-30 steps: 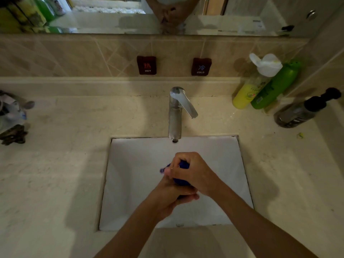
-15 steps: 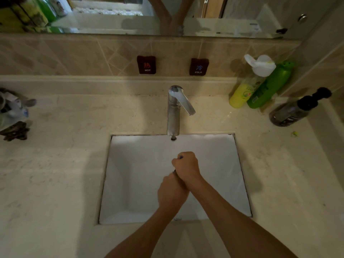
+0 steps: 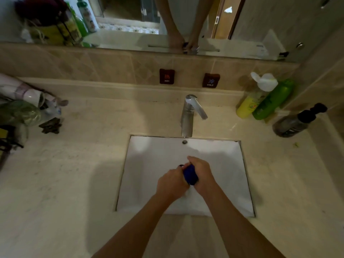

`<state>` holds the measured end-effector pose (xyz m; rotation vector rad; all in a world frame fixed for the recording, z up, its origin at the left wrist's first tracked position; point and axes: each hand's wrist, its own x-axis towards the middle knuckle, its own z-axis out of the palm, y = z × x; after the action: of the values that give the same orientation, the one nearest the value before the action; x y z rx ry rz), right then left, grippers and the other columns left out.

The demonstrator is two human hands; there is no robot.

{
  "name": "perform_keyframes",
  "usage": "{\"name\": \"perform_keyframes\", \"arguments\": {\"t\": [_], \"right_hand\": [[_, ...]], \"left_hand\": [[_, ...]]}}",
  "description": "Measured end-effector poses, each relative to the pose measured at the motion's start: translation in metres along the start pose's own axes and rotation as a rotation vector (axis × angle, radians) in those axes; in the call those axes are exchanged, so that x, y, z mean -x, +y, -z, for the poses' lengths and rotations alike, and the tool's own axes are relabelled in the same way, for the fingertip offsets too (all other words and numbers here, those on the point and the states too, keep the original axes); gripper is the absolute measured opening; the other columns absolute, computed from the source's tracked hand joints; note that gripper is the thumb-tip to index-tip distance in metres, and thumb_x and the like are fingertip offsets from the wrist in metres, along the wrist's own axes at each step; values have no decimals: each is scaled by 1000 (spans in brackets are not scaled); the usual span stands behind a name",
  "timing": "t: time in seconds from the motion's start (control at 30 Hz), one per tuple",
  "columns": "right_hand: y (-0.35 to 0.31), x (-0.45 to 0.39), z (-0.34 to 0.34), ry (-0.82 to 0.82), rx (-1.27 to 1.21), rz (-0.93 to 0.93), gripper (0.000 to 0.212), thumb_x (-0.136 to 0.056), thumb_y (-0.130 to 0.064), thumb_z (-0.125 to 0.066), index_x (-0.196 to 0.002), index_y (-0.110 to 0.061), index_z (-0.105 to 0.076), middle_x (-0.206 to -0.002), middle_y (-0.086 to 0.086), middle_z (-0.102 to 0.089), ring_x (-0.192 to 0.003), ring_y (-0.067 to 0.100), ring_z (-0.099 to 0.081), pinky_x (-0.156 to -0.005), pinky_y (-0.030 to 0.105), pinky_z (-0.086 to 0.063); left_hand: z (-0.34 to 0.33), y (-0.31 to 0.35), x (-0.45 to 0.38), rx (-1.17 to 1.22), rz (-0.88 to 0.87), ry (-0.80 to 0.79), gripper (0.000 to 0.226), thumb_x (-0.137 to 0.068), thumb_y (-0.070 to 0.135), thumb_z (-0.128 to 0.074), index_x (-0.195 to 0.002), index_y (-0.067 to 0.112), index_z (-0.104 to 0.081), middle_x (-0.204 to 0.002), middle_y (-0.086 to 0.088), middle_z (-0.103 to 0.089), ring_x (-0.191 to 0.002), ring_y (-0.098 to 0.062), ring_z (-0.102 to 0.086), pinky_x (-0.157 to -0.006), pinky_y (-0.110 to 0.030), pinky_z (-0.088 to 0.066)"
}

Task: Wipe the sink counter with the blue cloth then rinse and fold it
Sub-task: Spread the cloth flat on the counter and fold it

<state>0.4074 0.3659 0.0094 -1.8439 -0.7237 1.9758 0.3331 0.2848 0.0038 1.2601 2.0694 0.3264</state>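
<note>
The blue cloth (image 3: 190, 174) is bunched into a tight wad between both hands, above the middle of the white sink basin (image 3: 149, 164). My left hand (image 3: 172, 181) grips its left end with curled fingers. My right hand (image 3: 202, 173) grips its right end, knuckles up. Only a small strip of blue shows between the two fists. The beige stone counter (image 3: 74, 174) surrounds the basin on all sides.
A chrome tap (image 3: 189, 116) stands behind the basin, no water visibly running. A yellow bottle (image 3: 247, 106), a green bottle (image 3: 271, 100) and a dark pump bottle (image 3: 294, 121) stand at the back right. Clutter of toiletries (image 3: 24, 110) fills the left edge. A mirror runs above.
The hands were stacked over the cloth, the right above the left; now they sit side by side and more blue shows between them. The view has tilted up and widened.
</note>
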Motion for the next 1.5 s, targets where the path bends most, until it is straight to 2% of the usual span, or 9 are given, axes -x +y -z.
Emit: {"name": "perform_keyframes", "arguments": {"t": [0.1,0.23,0.33,0.47,0.7,1.0,1.17,1.27,1.5], "right_hand": [[-1,24,11,-151,-172,105,35,-99,-34,-57,-101,-3,-73,-102,14,-75,-99,29,-69,-96,47,-54],[-6,55,29,-255,140,317,25,-99,-24,-60,-118,-11,-69,-118,17,-71,-109,33,-69,-88,41,-57],[-5,78,31,-363,334,358,32,-95,-16,-68,-126,-18,-63,-110,17,-72,-96,32,-73,-78,36,-60],[-17,99,24,-282,315,491,26,-93,0,-64,-114,-14,-68,-107,11,-74,-98,29,-72,-81,37,-62],[-47,148,16,-570,343,731,39,-89,8,-59,-111,-22,-70,-92,10,-70,-94,30,-70,-83,43,-61],[-82,204,-36,-748,528,1035,42,-87,7,-64,-112,-26,-69,-104,8,-71,-93,41,-68,-82,49,-62],[-88,218,-82,-619,750,1170,43,-91,7,-63,-121,-22,-66,-97,-7,-67,-83,22,-67,-71,28,-61],[-79,227,-116,-533,856,1166,46,-93,4,-61,-131,-23,-62,-111,-9,-61,-81,7,-63,-68,14,-54],[-35,242,-205,-201,789,1261,27,-89,-7,-70,-102,-29,-61,-99,-5,-53,-75,3,-52,-71,16,-47]], "left_hand": [[24,-7,6,349,-7,-112,55,-80,33,-75,-124,24,-43,-100,0,-69,-84,-13,-68,-74,-26,-56],[42,-20,27,513,-51,-69,50,-54,36,-82,-95,12,-68,-86,-7,-73,-81,-23,-70,-80,-46,-60],[53,-15,51,697,-42,-62,46,-71,12,-81,-111,16,-59,-94,-1,-68,-80,-12,-66,-67,-23,-58],[66,-10,79,870,-28,9,63,-76,7,-78,-129,21,-45,-106,-4,-65,-84,-15,-67,-65,-21,-57],[91,-11,125,1016,-80,23,50,-82,46,-70,-121,20,-55,-113,-3,-71,-104,-18,-69,-93,-36,-54],[172,-9,155,1063,-291,420,11,-88,23,-68,-89,12,-66,-74,-12,-64,-71,-23,-61,-71,-30,-52],[220,-42,162,1090,-304,523,19,-86,30,-68,-72,18,-62,-66,-29,-49,-64,-29,-50,-59,-39,-42],[247,-73,165,1053,-330,509,28,-94,20,-62,-66,24,-62,-60,-1,-56,-59,-18,-56,-56,-32,-47],[296,-137,167,1065,-323,438,17,-88,28,-65,-71,28,-64,-70,-5,-61,-70,-26,-59,-70,-47,-52]]}}
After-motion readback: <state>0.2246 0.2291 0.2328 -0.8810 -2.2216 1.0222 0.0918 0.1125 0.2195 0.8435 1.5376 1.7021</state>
